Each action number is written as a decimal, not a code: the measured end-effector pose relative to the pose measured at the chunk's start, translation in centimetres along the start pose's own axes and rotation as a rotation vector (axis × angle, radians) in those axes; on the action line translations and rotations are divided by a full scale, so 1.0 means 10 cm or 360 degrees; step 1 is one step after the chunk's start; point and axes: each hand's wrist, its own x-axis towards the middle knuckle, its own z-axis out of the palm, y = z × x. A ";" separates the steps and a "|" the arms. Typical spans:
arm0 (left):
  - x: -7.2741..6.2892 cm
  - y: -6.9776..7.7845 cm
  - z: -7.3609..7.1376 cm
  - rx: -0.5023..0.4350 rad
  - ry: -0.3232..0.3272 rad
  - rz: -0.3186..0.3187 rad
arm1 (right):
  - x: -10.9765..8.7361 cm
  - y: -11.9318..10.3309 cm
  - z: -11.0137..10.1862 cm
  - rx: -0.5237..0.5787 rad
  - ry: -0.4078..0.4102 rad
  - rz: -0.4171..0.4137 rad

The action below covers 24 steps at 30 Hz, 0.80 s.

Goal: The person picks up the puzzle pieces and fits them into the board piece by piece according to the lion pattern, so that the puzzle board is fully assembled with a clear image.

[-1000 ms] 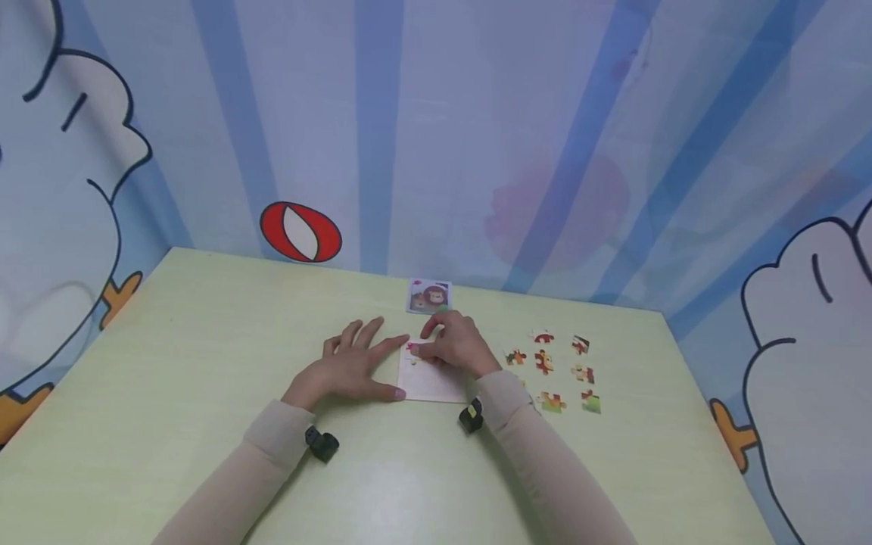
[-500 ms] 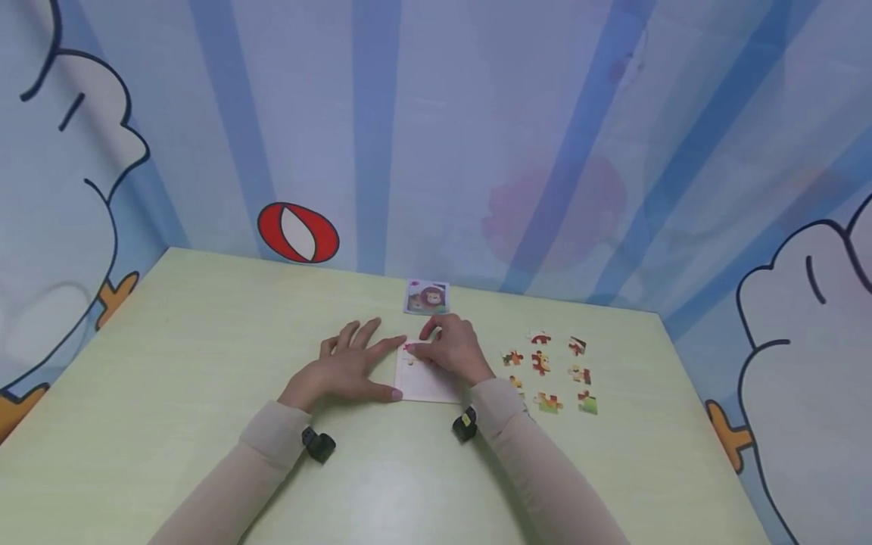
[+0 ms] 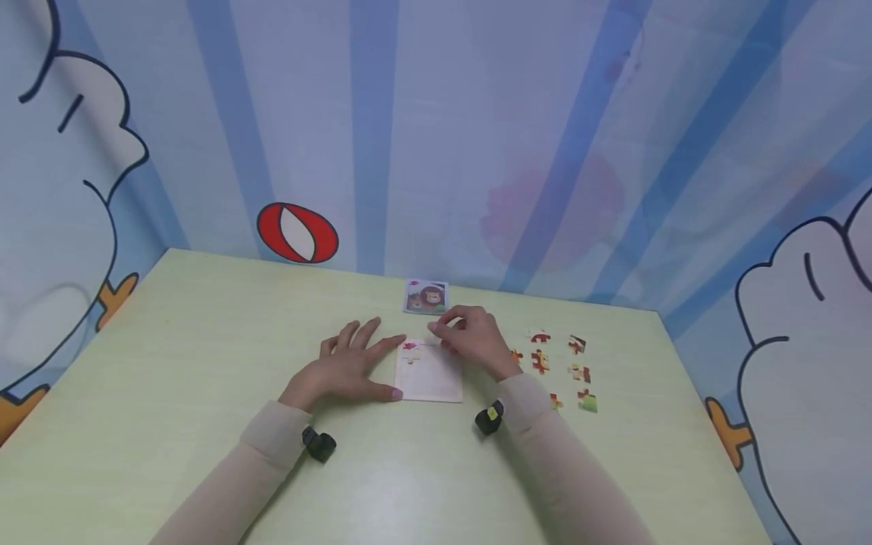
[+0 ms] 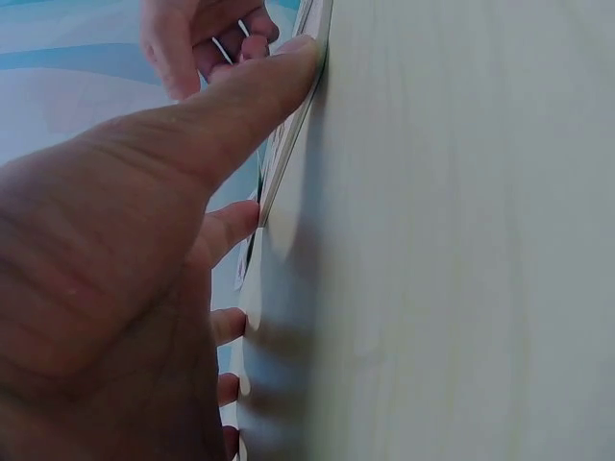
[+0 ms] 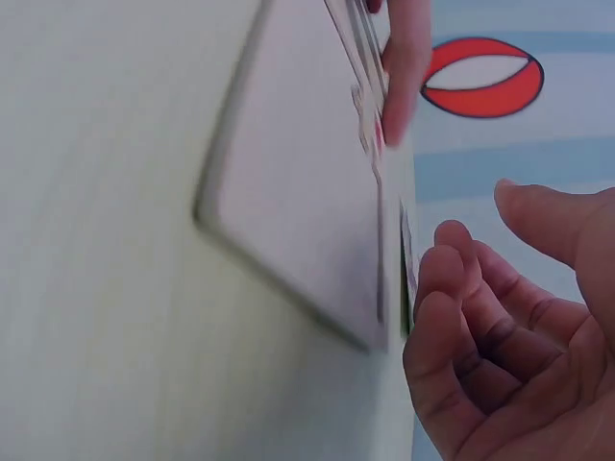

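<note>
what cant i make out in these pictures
Head view: some puzzle pieces, partly covered by the right arm.
Head view: detail on the picture card, too small.
Left wrist view: face of the white board, edge-on behind the left hand.
Right wrist view: most of the left hand, cut off by the top edge.

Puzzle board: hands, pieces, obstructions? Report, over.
Left hand touches left edge of puzzle board; right hand, empty, hides far right corner in head view; puzzle piece at far left.
</note>
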 end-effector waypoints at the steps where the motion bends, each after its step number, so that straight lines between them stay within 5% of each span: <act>1: 0.01 0.00 0.00 -0.0004 -0.0005 -0.0004 | -0.01 0.03 -0.06 -0.0001 0.0005 0.0003; 18: 0.05 -0.02 0.01 0.0012 -0.0009 -0.0010 | -0.07 0.62 -1.08 -0.0084 0.0025 0.0142; 24: 0.03 -0.02 0.03 -0.0009 0.0002 -0.0010 | -0.02 0.76 -1.29 -0.0289 -0.0009 0.0183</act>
